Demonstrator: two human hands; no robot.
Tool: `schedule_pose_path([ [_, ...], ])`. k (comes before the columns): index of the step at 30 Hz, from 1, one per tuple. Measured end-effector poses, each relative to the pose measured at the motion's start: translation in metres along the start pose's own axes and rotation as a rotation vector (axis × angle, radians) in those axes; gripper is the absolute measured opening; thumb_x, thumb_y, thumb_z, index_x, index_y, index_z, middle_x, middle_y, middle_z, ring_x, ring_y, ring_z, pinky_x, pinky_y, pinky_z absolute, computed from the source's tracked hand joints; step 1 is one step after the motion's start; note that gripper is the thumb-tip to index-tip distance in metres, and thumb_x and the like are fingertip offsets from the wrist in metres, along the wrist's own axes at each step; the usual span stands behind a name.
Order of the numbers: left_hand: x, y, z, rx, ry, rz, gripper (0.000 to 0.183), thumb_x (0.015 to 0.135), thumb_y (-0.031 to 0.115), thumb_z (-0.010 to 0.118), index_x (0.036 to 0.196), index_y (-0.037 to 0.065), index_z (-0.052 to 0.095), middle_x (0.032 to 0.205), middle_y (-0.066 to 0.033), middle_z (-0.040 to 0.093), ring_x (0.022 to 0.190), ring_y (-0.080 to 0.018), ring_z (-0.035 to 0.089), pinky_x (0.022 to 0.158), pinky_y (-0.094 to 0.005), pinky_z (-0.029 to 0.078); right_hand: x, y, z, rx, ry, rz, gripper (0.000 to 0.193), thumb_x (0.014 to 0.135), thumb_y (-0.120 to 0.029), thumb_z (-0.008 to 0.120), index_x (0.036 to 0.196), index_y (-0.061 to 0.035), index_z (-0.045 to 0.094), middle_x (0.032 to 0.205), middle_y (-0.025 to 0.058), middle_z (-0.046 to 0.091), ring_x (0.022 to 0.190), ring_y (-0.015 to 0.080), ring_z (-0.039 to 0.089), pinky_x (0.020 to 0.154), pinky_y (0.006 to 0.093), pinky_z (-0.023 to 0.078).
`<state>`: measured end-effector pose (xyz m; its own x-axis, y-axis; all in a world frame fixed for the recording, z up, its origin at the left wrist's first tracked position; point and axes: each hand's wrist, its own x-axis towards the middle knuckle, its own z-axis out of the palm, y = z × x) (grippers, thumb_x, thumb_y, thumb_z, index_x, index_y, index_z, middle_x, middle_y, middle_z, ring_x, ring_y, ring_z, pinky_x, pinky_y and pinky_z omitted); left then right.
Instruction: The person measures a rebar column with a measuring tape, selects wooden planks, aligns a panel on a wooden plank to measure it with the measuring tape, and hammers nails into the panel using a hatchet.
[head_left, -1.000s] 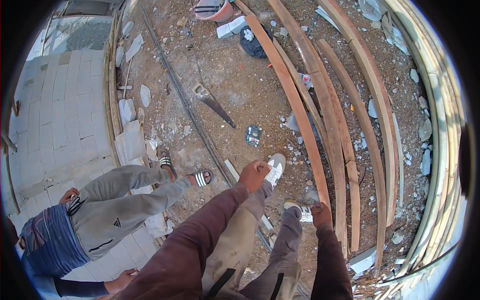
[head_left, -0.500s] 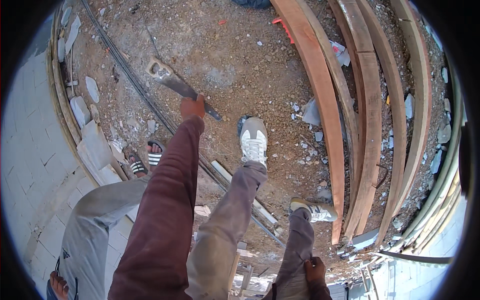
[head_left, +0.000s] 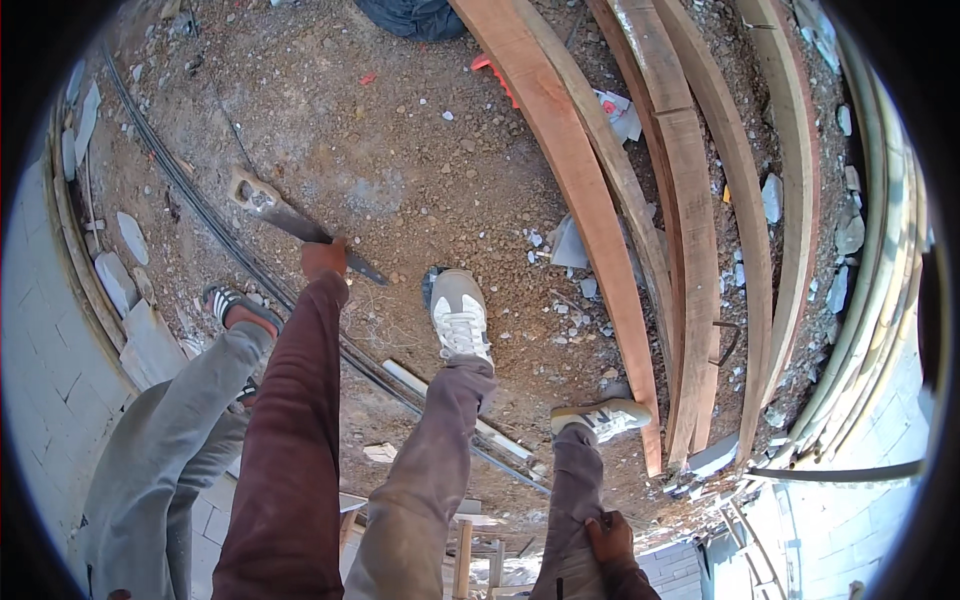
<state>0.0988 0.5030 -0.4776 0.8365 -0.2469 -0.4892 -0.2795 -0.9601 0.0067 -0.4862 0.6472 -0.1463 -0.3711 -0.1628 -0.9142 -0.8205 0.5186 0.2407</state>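
My left hand (head_left: 324, 260) is closed around the blade of a hand saw (head_left: 292, 221), near its narrow end. The saw lies slantwise at ground level, its worn wooden-looking handle (head_left: 254, 193) pointing to the far left and the blade tip showing past my fingers on the right. Against my right trouser leg (head_left: 572, 490) rests my right hand (head_left: 611, 538), its fingers bent over the cloth with no tool visible in it. My forward shoe (head_left: 461, 312) stands just right of the saw tip, on or against a small dark scrap (head_left: 430, 285).
Several long wooden beams (head_left: 570, 150) lie along the right, beside a bundle of pale poles (head_left: 870, 300). Thin dark rods (head_left: 215, 225) run past the saw. Another person's grey-trousered leg (head_left: 160, 430) and sandalled foot (head_left: 240, 307) are at left. A dark bag (head_left: 412, 15) lies at the far edge.
The view has shifted, so the saw and my left hand appear further left and slightly lower. The other person's sandalled foot has stepped away to the left. My grip on the saw stays the same.
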Motion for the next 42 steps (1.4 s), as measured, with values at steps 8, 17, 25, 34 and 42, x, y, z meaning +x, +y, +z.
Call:
schedule_pose_path([
  [8, 0.005, -0.029, -0.006, 0.111, -0.033, 0.177, 0.042, 0.077, 0.033, 0.057, 0.073, -0.009, 0.064, 0.085, -0.0324, 0.063, 0.089, -0.0413, 0.063, 0.074, -0.0453, 0.048, -0.008, 0.001, 0.001, 0.044, -0.018, 0.033, 0.056, 0.074, -0.041, 0.069, 0.106, 0.0029, 0.057, 0.106, 0.0237, 0.061, 0.103, 0.038, 0.057, 0.089, 0.044, 0.044],
  [17, -0.123, -0.014, -0.107, -0.574, 0.018, 0.234, 0.015, 0.088, 0.013, 0.048, 0.075, 0.007, 0.053, 0.069, -0.0091, 0.055, 0.065, -0.0232, 0.055, 0.057, -0.0376, 0.042, -0.017, 0.009, 0.022, 0.105, 0.009, 0.03, 0.06, 0.076, -0.045, 0.066, 0.112, 0.0013, 0.054, 0.112, 0.0223, 0.057, 0.11, 0.0391, 0.053, 0.094, 0.0462, 0.041],
  [25, -0.311, 0.212, -0.147, -1.244, -0.417, 0.317, 0.005, 0.089, 0.006, 0.047, 0.094, 0.004, 0.047, 0.079, -0.001, 0.053, 0.066, -0.0067, 0.049, 0.059, -0.0242, 0.043, -0.026, 0.0, 0.025, 0.122, 0.002, 0.064, 0.059, 0.075, -0.044, 0.065, 0.112, 0.0006, 0.056, 0.114, 0.0227, 0.055, 0.109, 0.0395, 0.054, 0.093, 0.0459, 0.043],
  [34, -0.309, 0.39, -0.046, -1.15, -0.598, 0.605, 0.016, 0.088, 0.012, 0.052, 0.091, -0.003, 0.056, 0.084, -0.0065, 0.061, 0.073, -0.009, 0.057, 0.062, -0.0243, 0.045, -0.023, -0.01, 0.062, 0.194, 0.05, 0.059, 0.052, 0.074, -0.04, 0.067, 0.106, -0.0001, 0.056, 0.108, 0.0228, 0.058, 0.104, 0.0394, 0.055, 0.09, 0.0471, 0.043],
  [42, -0.135, 0.272, -0.033, -0.418, 0.07, 0.77, 0.03, 0.081, 0.017, 0.063, 0.105, 0.0, 0.056, 0.1, -0.0188, 0.057, 0.092, -0.035, 0.059, 0.083, -0.0425, 0.048, -0.022, -0.016, 0.089, 0.126, 0.167, 0.137, 0.046, 0.074, -0.035, 0.069, 0.096, 0.0014, 0.054, 0.096, 0.0223, 0.058, 0.094, 0.0402, 0.056, 0.083, 0.048, 0.043],
])
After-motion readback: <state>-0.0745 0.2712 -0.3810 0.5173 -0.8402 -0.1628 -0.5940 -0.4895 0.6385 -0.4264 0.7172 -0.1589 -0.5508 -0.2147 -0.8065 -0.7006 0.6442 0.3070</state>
